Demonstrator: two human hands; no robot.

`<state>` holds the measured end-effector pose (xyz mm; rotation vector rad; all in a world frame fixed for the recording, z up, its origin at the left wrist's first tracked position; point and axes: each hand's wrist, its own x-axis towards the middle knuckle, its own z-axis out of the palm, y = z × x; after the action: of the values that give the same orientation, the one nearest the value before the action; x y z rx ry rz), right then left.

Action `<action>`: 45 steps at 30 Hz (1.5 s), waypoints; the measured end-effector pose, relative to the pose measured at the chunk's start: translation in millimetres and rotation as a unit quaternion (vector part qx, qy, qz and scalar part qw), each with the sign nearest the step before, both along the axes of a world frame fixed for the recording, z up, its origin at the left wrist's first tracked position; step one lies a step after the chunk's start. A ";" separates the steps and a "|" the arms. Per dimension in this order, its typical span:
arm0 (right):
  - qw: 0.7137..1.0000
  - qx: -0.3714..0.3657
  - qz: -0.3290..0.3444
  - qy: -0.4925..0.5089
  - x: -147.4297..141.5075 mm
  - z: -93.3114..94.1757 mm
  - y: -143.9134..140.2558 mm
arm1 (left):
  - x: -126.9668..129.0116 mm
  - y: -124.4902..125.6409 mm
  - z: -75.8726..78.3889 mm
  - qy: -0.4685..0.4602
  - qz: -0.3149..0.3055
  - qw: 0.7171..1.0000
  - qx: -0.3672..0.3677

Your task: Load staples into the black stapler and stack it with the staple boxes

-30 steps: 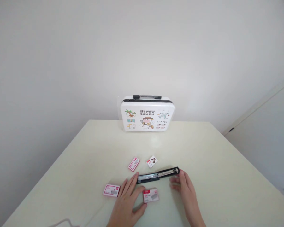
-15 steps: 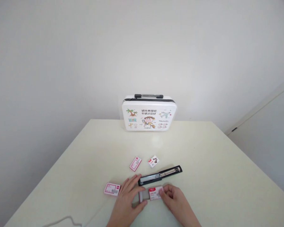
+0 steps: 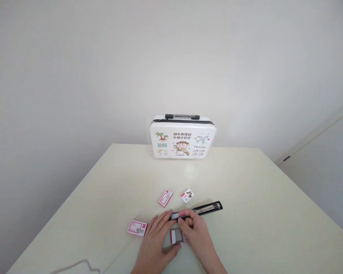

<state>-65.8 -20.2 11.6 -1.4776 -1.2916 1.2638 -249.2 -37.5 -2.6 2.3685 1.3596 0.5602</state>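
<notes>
stapler [image 3: 198, 211]: black, opened out flat on the cream table [image 3: 260, 213], well in front of the case. left hand [image 3: 157, 243]: just in front of the stapler's left end, fingers curled around a small pink-and-white staple box [image 3: 175, 236]. right hand [image 3: 196, 234]: fingertips pinched together at the stapler's near edge; what they pinch cannot be told. three more small boxes: one left of the stapler [image 3: 137, 227], two just behind it [image 3: 165, 198] [image 3: 187, 195]. white cartoon-printed case [image 3: 183, 137]: upright at the table's far edge.
</notes>
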 end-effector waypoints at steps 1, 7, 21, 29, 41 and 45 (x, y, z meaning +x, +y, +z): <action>1.000 0.009 0.002 -0.011 -3.3 0.3 2.1 | -0.2 0.1 0.0 -0.001 0.000 1.000 -0.001; 0.993 0.069 0.047 -0.087 -5.9 32.1 9.0 | -1.4 1.9 -0.5 -0.018 0.006 1.000 -0.016; 0.937 0.076 0.176 -0.293 36.0 38.8 -24.0 | -0.9 -2.6 8.8 -0.062 0.034 0.997 -0.017; 0.965 0.000 0.091 -0.247 68.2 19.9 -42.2 | 7.2 -21.4 3.3 -0.048 0.125 0.991 0.011; 1.000 -0.026 -0.004 0.008 120.0 -0.3 -7.0 | 41.8 -18.3 8.7 0.004 0.106 0.994 0.038; 0.995 0.019 0.098 0.004 101.3 27.7 18.7 | 39.7 -15.8 7.0 0.013 0.110 0.993 0.037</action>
<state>35.5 -1.4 39.3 -1.3429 -1.4757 1.3597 -209.5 -53.3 4.4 2.3055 1.6501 0.6531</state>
